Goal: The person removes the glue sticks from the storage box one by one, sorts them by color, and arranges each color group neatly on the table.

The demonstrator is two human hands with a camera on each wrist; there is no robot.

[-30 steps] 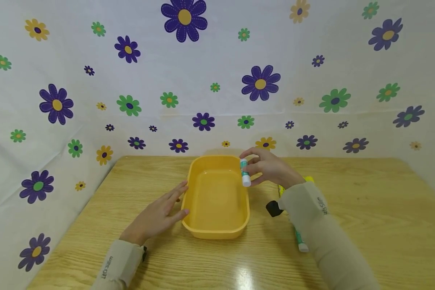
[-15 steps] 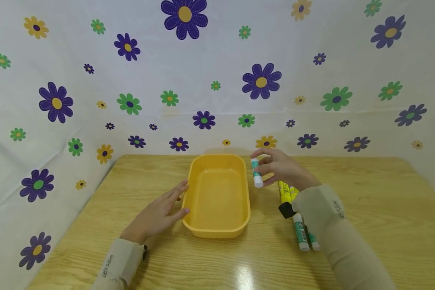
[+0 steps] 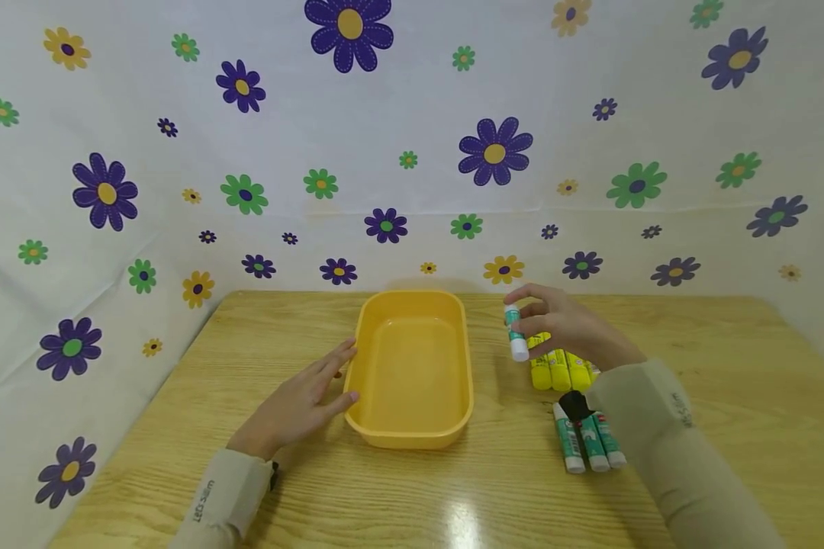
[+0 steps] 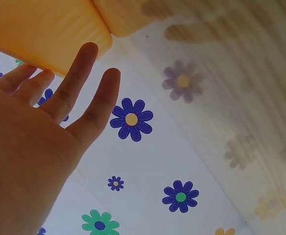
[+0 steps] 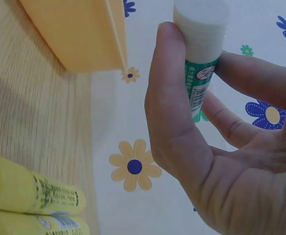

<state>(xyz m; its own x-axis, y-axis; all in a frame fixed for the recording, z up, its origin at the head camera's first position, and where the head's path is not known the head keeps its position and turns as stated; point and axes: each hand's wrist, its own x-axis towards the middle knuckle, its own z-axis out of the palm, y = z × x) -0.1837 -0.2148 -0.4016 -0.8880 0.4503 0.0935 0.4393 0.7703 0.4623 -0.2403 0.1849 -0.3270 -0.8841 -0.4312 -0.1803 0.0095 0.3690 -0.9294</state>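
Observation:
My right hand holds a white-and-green glue stick between thumb and fingers, right of the tray and above the table. In the right wrist view the same glue stick has its white end up. My left hand touches the left rim of a yellow plastic tray, fingers spread and fairly straight. The left wrist view shows those fingers against the wall of the tray. Nothing lies in the tray.
Several yellow glue sticks lie side by side on the table, partly behind the right hand. Several green-and-white glue sticks lie nearer, beneath the black wrist strap piece. A flower-patterned white sheet hangs behind.
My right hand has moved to the right, away from the tray, with the glue stick in it, uncovering more yellow and green glue sticks. The left hand has stayed at the tray's rim.

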